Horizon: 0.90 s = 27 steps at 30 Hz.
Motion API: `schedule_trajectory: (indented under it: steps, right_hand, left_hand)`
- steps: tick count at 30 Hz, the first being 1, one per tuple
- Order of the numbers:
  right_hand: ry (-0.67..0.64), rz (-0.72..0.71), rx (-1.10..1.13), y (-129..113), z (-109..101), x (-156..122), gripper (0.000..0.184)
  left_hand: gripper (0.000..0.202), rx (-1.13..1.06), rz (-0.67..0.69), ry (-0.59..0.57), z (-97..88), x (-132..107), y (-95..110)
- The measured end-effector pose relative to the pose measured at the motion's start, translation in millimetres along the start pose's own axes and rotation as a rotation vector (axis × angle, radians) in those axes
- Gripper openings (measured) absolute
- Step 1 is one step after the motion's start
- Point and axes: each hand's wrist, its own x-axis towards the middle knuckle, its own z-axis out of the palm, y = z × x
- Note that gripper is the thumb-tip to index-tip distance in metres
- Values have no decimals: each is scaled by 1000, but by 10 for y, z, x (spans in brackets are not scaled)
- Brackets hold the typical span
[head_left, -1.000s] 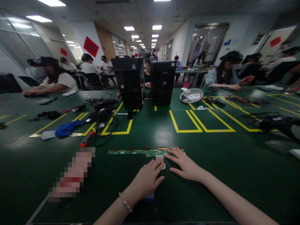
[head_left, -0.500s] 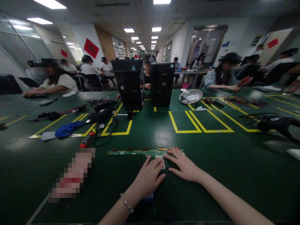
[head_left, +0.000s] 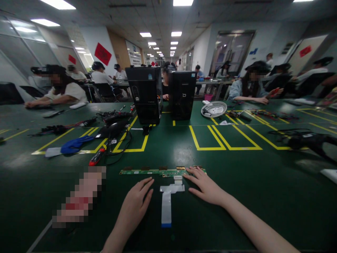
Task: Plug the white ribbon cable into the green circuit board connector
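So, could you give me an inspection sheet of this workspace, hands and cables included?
Surface: green tabletop with yellow tape outlines.
Job's things: narrow circuit board; blue-ended white ribbon cable on the board's near side.
Clutter: blue item, black computer towers, white basket.
Hands: right hand spread over the board's right end; left hand beside the ribbon cable, nothing seen held.
Cables: dark wire bundle left, coloured wires right.
Surroundings: seated people, ceiling lights.

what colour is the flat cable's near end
The cable's near end is blue, best seen in the head view.
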Motion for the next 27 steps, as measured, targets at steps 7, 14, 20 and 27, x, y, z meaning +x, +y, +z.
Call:
schedule_trajectory:
  steps: [7, 14, 20, 27]
  right_hand:
    - [6, 2, -24, -17, -15, 5, 57]
    - [42, -150, -60, -169, -2, 76, 47]
    - [-29, -138, -55, -211, -23, 93, 52]
    - [-96, -105, -57, -184, -19, 83, 56]
  left_hand:
    - [38, 111, -15, 78, 180, -400, -431]
    - [38, 139, -30, 93, 247, -400, -425]
    - [38, 132, -42, 101, 249, -388, -414]
    - [36, 124, -37, 107, 239, -387, -399]
